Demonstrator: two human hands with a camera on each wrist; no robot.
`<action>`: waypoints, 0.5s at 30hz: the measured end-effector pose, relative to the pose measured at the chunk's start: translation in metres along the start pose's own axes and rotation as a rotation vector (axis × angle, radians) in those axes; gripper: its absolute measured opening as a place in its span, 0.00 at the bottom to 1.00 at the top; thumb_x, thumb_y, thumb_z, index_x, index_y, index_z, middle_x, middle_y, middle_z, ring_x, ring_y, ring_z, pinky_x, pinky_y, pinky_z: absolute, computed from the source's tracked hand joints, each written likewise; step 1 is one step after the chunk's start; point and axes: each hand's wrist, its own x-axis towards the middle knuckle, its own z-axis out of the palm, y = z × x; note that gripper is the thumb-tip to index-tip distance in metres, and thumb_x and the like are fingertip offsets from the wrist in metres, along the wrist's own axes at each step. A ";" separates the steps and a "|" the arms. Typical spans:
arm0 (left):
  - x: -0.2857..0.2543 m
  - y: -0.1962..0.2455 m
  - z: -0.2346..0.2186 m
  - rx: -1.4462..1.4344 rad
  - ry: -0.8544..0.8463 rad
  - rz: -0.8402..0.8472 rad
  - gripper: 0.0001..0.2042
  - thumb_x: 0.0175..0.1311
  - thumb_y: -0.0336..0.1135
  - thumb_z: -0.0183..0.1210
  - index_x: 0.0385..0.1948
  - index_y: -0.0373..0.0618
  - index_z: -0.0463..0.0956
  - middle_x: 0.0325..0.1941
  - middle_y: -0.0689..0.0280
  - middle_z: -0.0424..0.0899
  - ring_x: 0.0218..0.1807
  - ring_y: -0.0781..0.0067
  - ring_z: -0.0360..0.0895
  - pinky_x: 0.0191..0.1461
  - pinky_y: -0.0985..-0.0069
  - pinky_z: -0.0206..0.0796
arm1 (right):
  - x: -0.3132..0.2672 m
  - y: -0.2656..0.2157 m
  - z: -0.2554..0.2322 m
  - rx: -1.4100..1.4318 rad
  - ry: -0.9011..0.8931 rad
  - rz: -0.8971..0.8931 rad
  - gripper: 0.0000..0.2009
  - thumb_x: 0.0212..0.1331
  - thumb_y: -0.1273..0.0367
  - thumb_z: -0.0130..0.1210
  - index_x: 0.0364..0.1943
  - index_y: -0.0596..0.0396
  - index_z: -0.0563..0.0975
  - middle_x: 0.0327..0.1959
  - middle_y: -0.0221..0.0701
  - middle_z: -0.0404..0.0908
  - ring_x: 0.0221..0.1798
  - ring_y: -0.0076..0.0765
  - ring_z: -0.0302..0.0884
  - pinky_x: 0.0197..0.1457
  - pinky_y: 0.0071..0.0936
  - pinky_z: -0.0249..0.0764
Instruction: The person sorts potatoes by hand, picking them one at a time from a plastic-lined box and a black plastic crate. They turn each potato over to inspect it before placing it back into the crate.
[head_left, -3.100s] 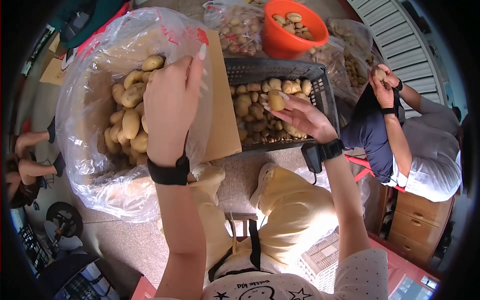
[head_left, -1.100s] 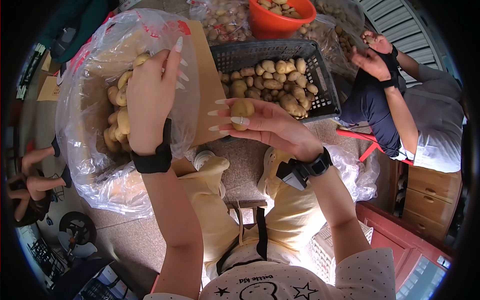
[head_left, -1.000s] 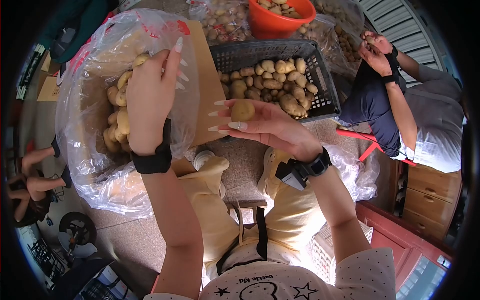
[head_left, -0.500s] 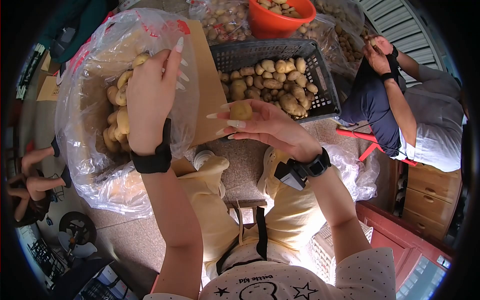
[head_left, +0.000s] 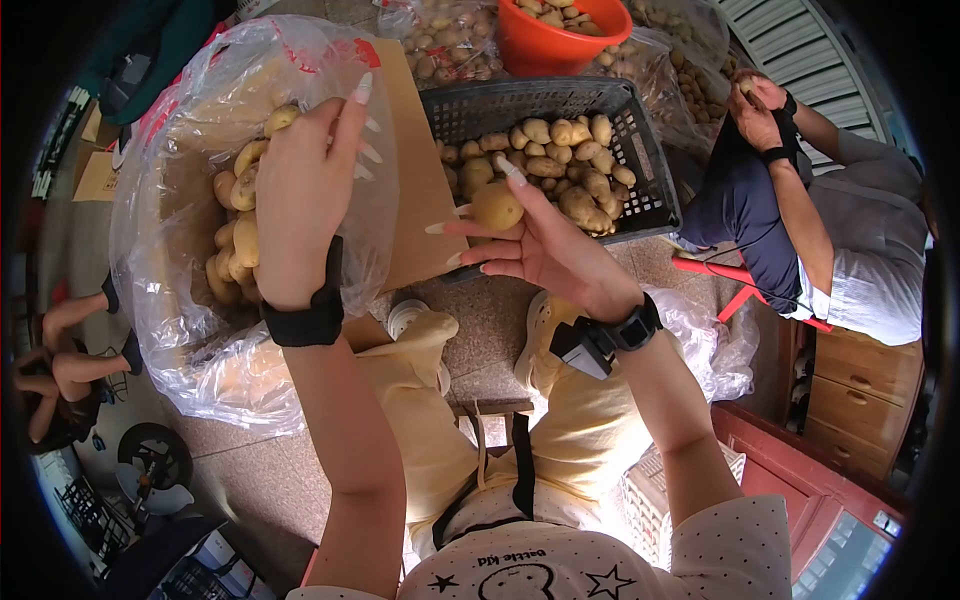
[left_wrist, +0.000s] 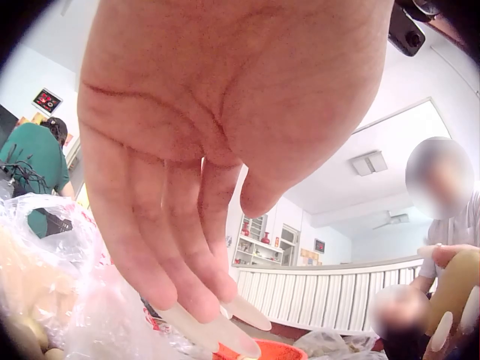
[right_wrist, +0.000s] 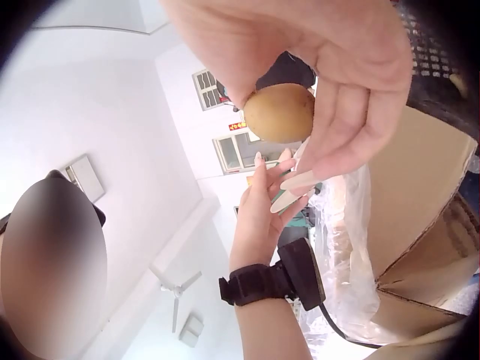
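My right hand (head_left: 555,250) holds a smooth yellow-brown potato (head_left: 496,207) near the front edge of the black crate (head_left: 645,170). In the right wrist view the potato (right_wrist: 281,112) sits between the thumb and the long-nailed fingers. My left hand (head_left: 308,205) hovers over the plastic-lined cardboard box (head_left: 420,170), its fingers loosely bent and nothing in them, as the left wrist view of the palm (left_wrist: 225,112) shows. Larger potatoes (head_left: 245,240) lie in that box, partly hidden by the hand. Smaller potatoes (head_left: 550,160) fill part of the crate.
An orange bucket (head_left: 560,40) of potatoes stands behind the crate, among clear bags of potatoes (head_left: 450,45). At the right a seated person (head_left: 800,220) handles a potato on a red stool (head_left: 735,295). Crumpled plastic (head_left: 715,340) lies by my right knee.
The right hand brought the potato from over the crate toward me and turned it; just now the thumb has swung up and the potato shifted slightly right. The left hand has barely moved this last second.
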 end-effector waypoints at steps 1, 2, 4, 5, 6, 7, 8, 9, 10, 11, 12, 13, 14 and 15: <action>0.000 -0.001 0.002 -0.095 -0.016 0.004 0.22 0.69 0.51 0.45 0.33 0.39 0.79 0.24 0.55 0.80 0.31 0.49 0.78 0.37 0.63 0.68 | 0.001 0.000 0.000 0.032 0.003 0.020 0.32 0.66 0.43 0.37 0.55 0.60 0.68 0.53 0.38 0.78 0.49 0.32 0.79 0.54 0.25 0.71; 0.001 -0.003 0.003 -0.189 -0.032 0.008 0.23 0.69 0.51 0.44 0.34 0.39 0.79 0.24 0.55 0.80 0.31 0.49 0.78 0.37 0.63 0.67 | 0.001 0.000 0.000 0.032 0.003 0.020 0.32 0.66 0.43 0.37 0.55 0.60 0.68 0.53 0.38 0.78 0.49 0.32 0.79 0.54 0.25 0.71; 0.001 -0.005 0.005 -0.191 -0.039 0.025 0.23 0.69 0.51 0.44 0.34 0.39 0.79 0.24 0.54 0.80 0.31 0.50 0.78 0.37 0.64 0.67 | 0.000 -0.001 0.002 0.023 0.019 0.040 0.36 0.65 0.39 0.30 0.57 0.59 0.68 0.55 0.36 0.77 0.48 0.29 0.78 0.54 0.24 0.69; 0.002 -0.006 0.006 -0.193 -0.047 0.041 0.23 0.69 0.51 0.44 0.34 0.38 0.78 0.24 0.54 0.79 0.31 0.50 0.78 0.38 0.64 0.67 | 0.001 -0.001 0.001 0.023 0.019 0.040 0.36 0.65 0.39 0.30 0.57 0.59 0.68 0.55 0.36 0.77 0.48 0.29 0.78 0.54 0.24 0.69; 0.002 -0.005 0.005 -0.193 -0.047 0.041 0.23 0.69 0.51 0.44 0.34 0.38 0.78 0.24 0.54 0.79 0.31 0.50 0.78 0.38 0.64 0.67 | 0.001 -0.001 0.000 0.035 0.036 0.038 0.36 0.65 0.39 0.30 0.54 0.60 0.69 0.52 0.38 0.78 0.47 0.30 0.78 0.54 0.25 0.70; 0.002 -0.004 0.004 -0.156 -0.064 0.023 0.23 0.69 0.51 0.44 0.34 0.38 0.78 0.24 0.54 0.80 0.32 0.51 0.78 0.38 0.64 0.67 | 0.002 0.000 0.000 0.047 0.052 0.036 0.37 0.65 0.39 0.29 0.51 0.60 0.71 0.50 0.40 0.80 0.47 0.32 0.79 0.53 0.25 0.72; 0.002 -0.004 0.003 -0.120 -0.082 0.004 0.23 0.69 0.51 0.44 0.35 0.38 0.78 0.25 0.53 0.80 0.32 0.51 0.79 0.38 0.64 0.67 | 0.002 0.000 -0.001 0.047 0.052 0.037 0.37 0.65 0.39 0.29 0.51 0.60 0.71 0.50 0.40 0.80 0.47 0.32 0.79 0.53 0.25 0.72; 0.001 -0.004 0.003 -0.120 -0.082 0.003 0.23 0.69 0.51 0.44 0.35 0.38 0.78 0.25 0.53 0.80 0.32 0.51 0.79 0.38 0.64 0.67 | 0.003 0.000 -0.002 0.040 0.049 0.044 0.37 0.64 0.38 0.30 0.49 0.61 0.72 0.47 0.39 0.81 0.46 0.31 0.79 0.52 0.25 0.72; 0.001 -0.003 0.003 -0.127 -0.093 -0.001 0.23 0.69 0.51 0.45 0.35 0.38 0.78 0.25 0.53 0.80 0.32 0.52 0.79 0.38 0.65 0.67 | 0.003 0.001 -0.003 0.034 0.045 0.051 0.38 0.64 0.37 0.30 0.47 0.62 0.74 0.44 0.39 0.82 0.45 0.31 0.79 0.52 0.25 0.72; 0.001 -0.003 0.003 -0.134 -0.105 -0.005 0.22 0.69 0.51 0.45 0.35 0.38 0.78 0.25 0.53 0.80 0.32 0.52 0.79 0.39 0.65 0.67 | 0.004 0.001 -0.004 0.033 0.045 0.051 0.38 0.64 0.37 0.30 0.47 0.62 0.74 0.44 0.39 0.82 0.45 0.31 0.79 0.52 0.25 0.72; 0.001 -0.003 0.004 -0.134 -0.105 -0.006 0.22 0.69 0.51 0.45 0.35 0.38 0.78 0.25 0.53 0.80 0.32 0.52 0.79 0.39 0.65 0.67 | 0.005 0.002 -0.005 0.036 0.058 0.069 0.38 0.63 0.37 0.31 0.46 0.62 0.74 0.42 0.39 0.82 0.44 0.31 0.79 0.50 0.25 0.72; 0.000 -0.004 0.006 -0.187 -0.111 0.002 0.23 0.68 0.51 0.45 0.36 0.38 0.79 0.25 0.53 0.79 0.32 0.53 0.78 0.39 0.66 0.67 | 0.006 0.003 -0.005 0.038 0.071 0.088 0.39 0.62 0.36 0.31 0.44 0.63 0.75 0.39 0.38 0.82 0.43 0.31 0.79 0.49 0.24 0.72; 0.000 -0.003 0.007 -0.240 -0.117 0.009 0.23 0.68 0.52 0.46 0.36 0.38 0.79 0.24 0.53 0.79 0.32 0.53 0.78 0.39 0.67 0.67 | 0.006 0.003 -0.005 0.038 0.071 0.088 0.39 0.62 0.36 0.31 0.44 0.63 0.75 0.39 0.38 0.82 0.43 0.31 0.79 0.49 0.24 0.72; -0.001 -0.003 0.008 -0.240 -0.117 0.008 0.23 0.68 0.52 0.46 0.36 0.38 0.79 0.24 0.53 0.79 0.32 0.53 0.78 0.39 0.67 0.67 | 0.006 0.002 -0.004 0.033 0.085 0.087 0.39 0.62 0.36 0.31 0.44 0.62 0.75 0.38 0.38 0.82 0.42 0.30 0.79 0.49 0.24 0.72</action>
